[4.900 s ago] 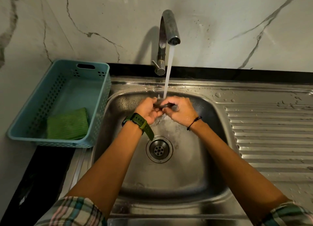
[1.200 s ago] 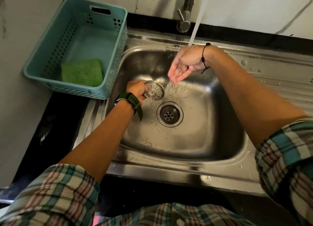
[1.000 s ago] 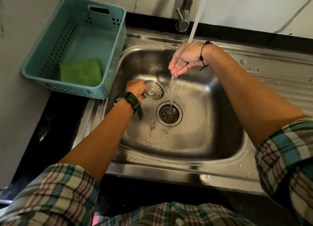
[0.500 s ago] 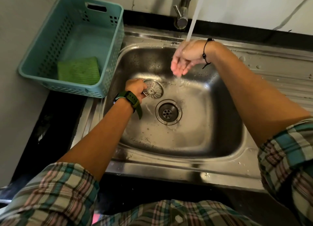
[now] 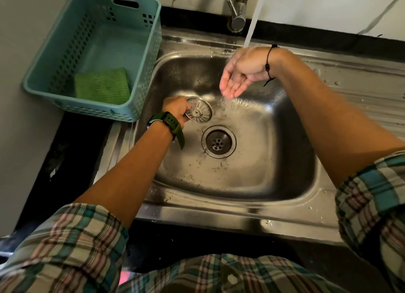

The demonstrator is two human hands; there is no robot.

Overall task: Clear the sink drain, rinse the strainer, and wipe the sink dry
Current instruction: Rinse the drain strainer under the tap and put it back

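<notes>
Fingers of left hand (image 5: 176, 109) curled round rim of strainer (image 5: 199, 112), held tilted above sink (image 5: 252, 183) floor, toward left wall, just beside open drain (image 5: 218, 141). Fingers of right hand (image 5: 242, 71) loose and pointing down, holding nothing, under water stream (image 5: 254, 23) near back edge. Green cloth (image 5: 102, 85) lying in teal basket (image 5: 54, 51) at left edge of sink.

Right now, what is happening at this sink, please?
A person is cleaning at the steel sink. The left hand holds the round metal strainer low in the basin, beside the open drain. The right hand is open, fingers down, under water running from the tap. A green cloth lies in the blue basket.
</notes>
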